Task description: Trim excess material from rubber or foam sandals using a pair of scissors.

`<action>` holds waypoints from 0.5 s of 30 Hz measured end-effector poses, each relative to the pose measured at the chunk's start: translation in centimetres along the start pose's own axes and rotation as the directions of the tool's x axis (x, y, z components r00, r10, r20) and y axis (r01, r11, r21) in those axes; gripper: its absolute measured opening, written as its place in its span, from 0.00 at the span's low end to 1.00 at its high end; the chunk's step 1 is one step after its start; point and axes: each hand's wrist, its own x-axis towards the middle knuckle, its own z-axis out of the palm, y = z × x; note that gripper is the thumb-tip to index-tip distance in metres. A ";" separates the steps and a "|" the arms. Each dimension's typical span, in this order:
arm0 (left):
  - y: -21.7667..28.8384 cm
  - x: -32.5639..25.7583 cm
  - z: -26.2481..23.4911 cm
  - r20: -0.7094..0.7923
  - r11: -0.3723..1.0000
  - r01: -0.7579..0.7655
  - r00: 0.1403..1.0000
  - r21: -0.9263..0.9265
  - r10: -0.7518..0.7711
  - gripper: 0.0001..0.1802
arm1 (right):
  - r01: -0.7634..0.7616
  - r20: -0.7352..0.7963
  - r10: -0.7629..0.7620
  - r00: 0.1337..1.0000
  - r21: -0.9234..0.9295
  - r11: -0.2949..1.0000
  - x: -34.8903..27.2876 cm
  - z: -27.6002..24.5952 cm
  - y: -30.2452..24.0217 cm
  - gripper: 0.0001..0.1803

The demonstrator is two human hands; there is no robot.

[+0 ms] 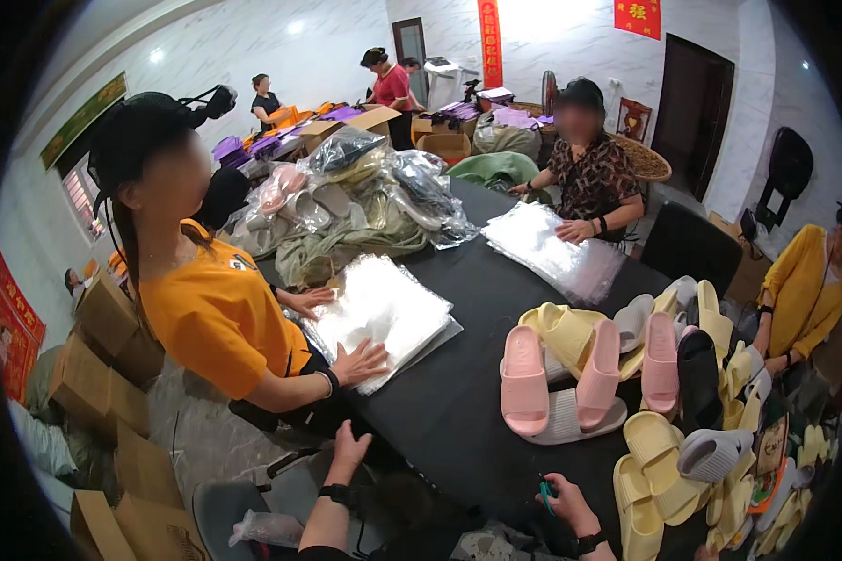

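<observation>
My left hand (350, 453) is held off the table's near left edge, its fingers apart and nothing seen in it. Over the near edge of the black-covered table (440, 425), my right hand (571, 505) closes around a small teal-handled cutting tool (545, 493), which looks like thread snips. Right of that hand lies a heap of slippers: yellow slides (662, 463), pink slides (525, 379), a grey slide (580, 418) and a black slide (699, 379). The pink pair rests partly on the grey one.
A co-worker in orange (220, 318) rests both hands on a stack of clear plastic bags (374, 309). Across the table another person (594, 178) touches a second stack (552, 248). Bagged slippers (337, 201) pile up at the far left. Cardboard boxes (112, 383) and a grey chair (229, 519) stand left.
</observation>
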 end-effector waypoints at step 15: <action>3.3 5.6 -8.1 -0.216 0.854 -0.131 0.976 -0.503 0.023 0.24 | -0.111 -0.040 0.105 0.994 -0.236 0.965 0.1 1.7 -1.7 0.25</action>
